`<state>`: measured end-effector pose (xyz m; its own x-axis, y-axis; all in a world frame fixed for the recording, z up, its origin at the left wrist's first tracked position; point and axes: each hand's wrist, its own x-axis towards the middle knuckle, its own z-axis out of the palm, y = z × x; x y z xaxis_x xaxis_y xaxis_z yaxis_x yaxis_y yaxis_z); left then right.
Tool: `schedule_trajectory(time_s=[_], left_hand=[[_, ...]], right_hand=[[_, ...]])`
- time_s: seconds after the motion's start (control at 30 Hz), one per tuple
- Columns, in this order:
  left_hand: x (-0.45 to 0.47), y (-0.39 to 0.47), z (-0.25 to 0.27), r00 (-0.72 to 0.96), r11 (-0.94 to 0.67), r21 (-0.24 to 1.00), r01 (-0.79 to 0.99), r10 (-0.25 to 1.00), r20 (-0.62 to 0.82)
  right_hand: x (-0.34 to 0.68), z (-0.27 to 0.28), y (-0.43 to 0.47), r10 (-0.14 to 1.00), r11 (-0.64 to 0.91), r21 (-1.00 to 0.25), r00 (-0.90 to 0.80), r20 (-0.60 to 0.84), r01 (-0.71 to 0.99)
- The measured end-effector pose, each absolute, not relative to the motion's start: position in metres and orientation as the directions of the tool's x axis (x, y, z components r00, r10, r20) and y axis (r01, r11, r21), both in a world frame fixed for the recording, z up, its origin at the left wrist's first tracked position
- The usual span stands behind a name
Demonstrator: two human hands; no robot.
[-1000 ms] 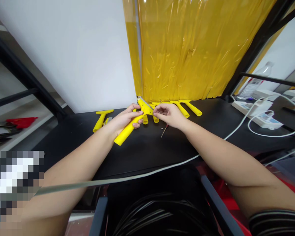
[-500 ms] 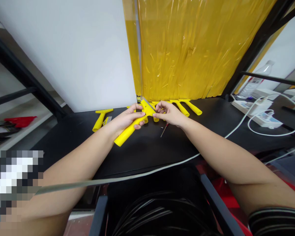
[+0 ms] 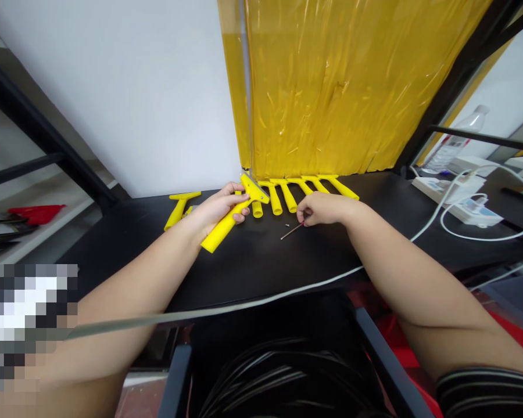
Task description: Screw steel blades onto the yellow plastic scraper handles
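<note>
My left hand (image 3: 221,210) is wrapped round the handle of a yellow scraper (image 3: 221,233), its T-shaped head pointing up and away with a thin metal edge along it. To the right, my right hand (image 3: 317,208) is closed on the red handle of a screwdriver (image 3: 292,231), whose thin shaft points left, low over the black table. A tiny metal piece, perhaps a screw (image 3: 287,225), lies beside the shaft. Behind both hands, several yellow scraper handles (image 3: 276,200) lie in a row. Another yellow scraper handle (image 3: 177,213) rests left of my left hand, partly beside a small item my wrist covers.
A white cable (image 3: 305,289) crosses in front of the black table (image 3: 253,273). On the right are a white power strip (image 3: 457,200) with cords and a clear bottle (image 3: 457,139). A white panel (image 3: 157,93) and yellow sheeting (image 3: 331,87) stand at the back.
My right hand has left the scraper's head, moved right and down, and taken hold of the screwdriver, turning its shaft flatter. My left hand keeps the scraper nearly in place.
</note>
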<state>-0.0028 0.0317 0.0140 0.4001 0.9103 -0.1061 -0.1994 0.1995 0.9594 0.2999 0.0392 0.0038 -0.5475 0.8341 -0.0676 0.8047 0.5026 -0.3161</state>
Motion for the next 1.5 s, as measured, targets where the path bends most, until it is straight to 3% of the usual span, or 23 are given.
schedule_trajectory(time_s=[0.13,0.23,0.47,0.93,1.13,1.3,1.5], left_hand=[[-0.003,0.034,0.013,0.359,0.160,0.968,-0.191,0.929,-0.083],[-0.001,0.035,0.012,0.326,0.130,0.971,-0.202,0.943,-0.058],[0.001,0.033,0.011,0.301,0.085,0.972,-0.221,0.953,-0.015],[0.004,0.032,0.010,0.304,0.062,0.982,-0.178,0.953,-0.005],[0.006,0.027,0.007,0.307,-0.083,0.989,-0.123,0.944,0.118],[0.009,0.025,0.005,0.320,-0.258,0.963,-0.083,0.908,0.270],[0.011,0.024,0.003,0.269,-0.404,0.914,-0.017,0.879,0.394]], right_hand=[[0.304,0.014,0.032,0.769,0.544,-0.536,-0.639,0.010,0.646],[0.297,0.015,0.028,0.820,0.514,-0.648,-0.543,0.180,0.562],[0.278,0.007,0.028,0.895,0.438,-0.608,-0.387,0.223,0.662],[0.280,0.003,0.030,0.916,0.373,-0.673,-0.371,0.155,0.639],[0.273,0.006,0.033,0.900,0.435,-0.575,-0.335,0.278,0.692],[0.264,-0.007,0.036,0.905,0.425,-0.686,-0.265,0.333,0.591],[0.260,-0.014,0.041,0.913,0.399,-0.709,-0.177,0.368,0.581]])
